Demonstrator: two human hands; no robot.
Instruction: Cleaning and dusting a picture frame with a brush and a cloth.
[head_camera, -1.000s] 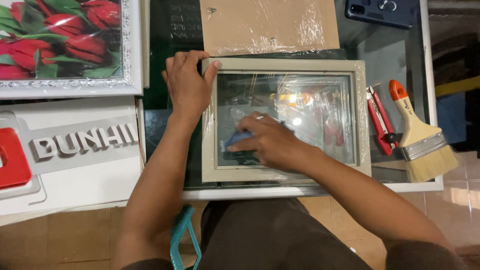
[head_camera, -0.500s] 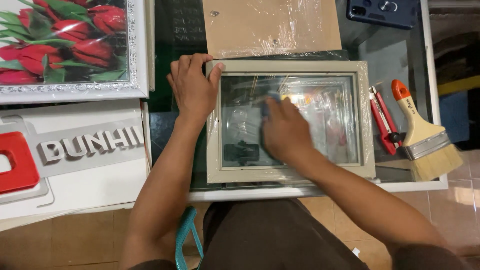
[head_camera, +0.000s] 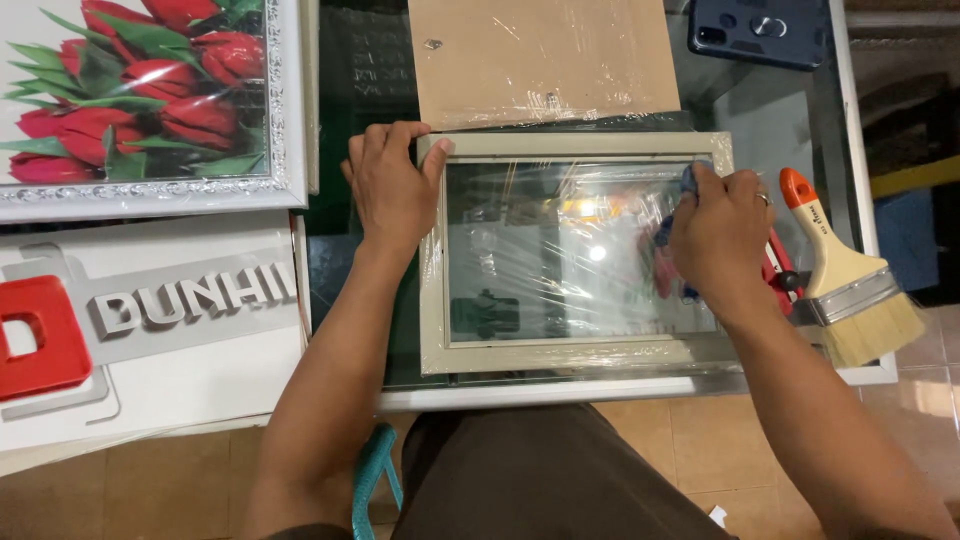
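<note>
A beige picture frame (head_camera: 560, 356) wrapped in clear film lies flat on a glass-topped table, its glass pane (head_camera: 560, 250) facing up. My left hand (head_camera: 392, 188) presses on the frame's top left corner, fingers spread over the edge. My right hand (head_camera: 722, 232) rests on the pane's right side near the top right corner and holds a small blue cloth (head_camera: 688, 180) against the glass. Only a bit of the cloth shows past my fingers.
A brown backing board (head_camera: 545, 60) in film lies behind the frame. A red utility knife (head_camera: 778, 262) and a paintbrush (head_camera: 840, 272) lie to the right. A framed tulip picture (head_camera: 140, 95) and a white sign board (head_camera: 150, 320) sit left. A dark phone (head_camera: 762, 30) lies far right.
My right hand has swept the blue cloth across the pane, from the lower left, through the middle, to the upper right. My left hand has stayed on the top left corner.
</note>
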